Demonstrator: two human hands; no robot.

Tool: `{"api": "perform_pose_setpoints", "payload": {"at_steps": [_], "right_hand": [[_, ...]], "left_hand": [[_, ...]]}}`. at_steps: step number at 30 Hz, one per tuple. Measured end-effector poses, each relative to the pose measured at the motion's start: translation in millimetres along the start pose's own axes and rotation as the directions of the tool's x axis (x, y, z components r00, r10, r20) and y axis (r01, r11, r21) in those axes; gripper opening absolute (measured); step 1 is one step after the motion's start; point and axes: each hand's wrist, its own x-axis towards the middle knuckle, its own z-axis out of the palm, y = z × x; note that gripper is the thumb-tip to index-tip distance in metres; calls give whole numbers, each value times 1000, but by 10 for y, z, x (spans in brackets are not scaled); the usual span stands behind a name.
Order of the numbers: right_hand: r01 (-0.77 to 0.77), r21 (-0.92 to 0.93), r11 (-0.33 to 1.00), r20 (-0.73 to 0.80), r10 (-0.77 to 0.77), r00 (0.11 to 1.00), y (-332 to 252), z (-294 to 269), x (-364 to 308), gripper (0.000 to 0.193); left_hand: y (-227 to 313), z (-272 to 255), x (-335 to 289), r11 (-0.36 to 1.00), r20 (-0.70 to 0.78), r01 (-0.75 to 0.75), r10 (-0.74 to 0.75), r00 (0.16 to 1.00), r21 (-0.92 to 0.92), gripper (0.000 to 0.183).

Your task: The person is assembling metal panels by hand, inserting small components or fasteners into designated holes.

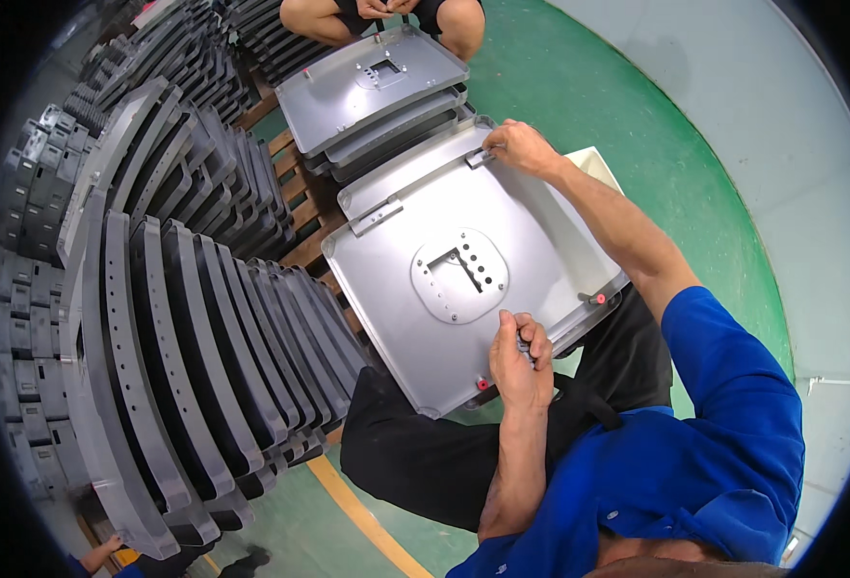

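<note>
**Grey Panel [398, 297] at Centre Frame**

Our right hand [521, 147], upper centre, meets a small bracket [479, 159] near the panel's top edge, fingers bent; whether they pinch it, we cannot tell. Our left hand [521, 371], just below centre, curls around small grey pieces [524, 347]. Stacked panels [124, 318] fill frame left.

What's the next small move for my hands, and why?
Perhaps steady the far-right bracket with your right hand, since its fingertips are there; your left hand, apparently holding small metal pieces, is by the near edge of the gray panel.
</note>
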Motion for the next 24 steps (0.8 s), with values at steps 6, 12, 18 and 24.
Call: {"api": "perform_pose_setpoints", "payload": {"at_steps": [6,12,18,24], "right_hand": [[-9,-27,1000,58,11,998,12,-39,23,20],[4,-13,1000,85,-3,996,12,-42,80,21],[59,28,998,64,-60,996,-54,-31,24,24],[35,205,978,-19,-32,999,-331,-345,-223,24]], "left_hand": [[-6,10,1,1000,-4,-1,1,1000,-2,31],[4,-2,-7,1000,-2,0,0,1000,-2,31],[59,-38,-7,993,47,28,-23,999,-116,33],[103,-46,-13,969,30,-26,34,999,-247,41]]}}
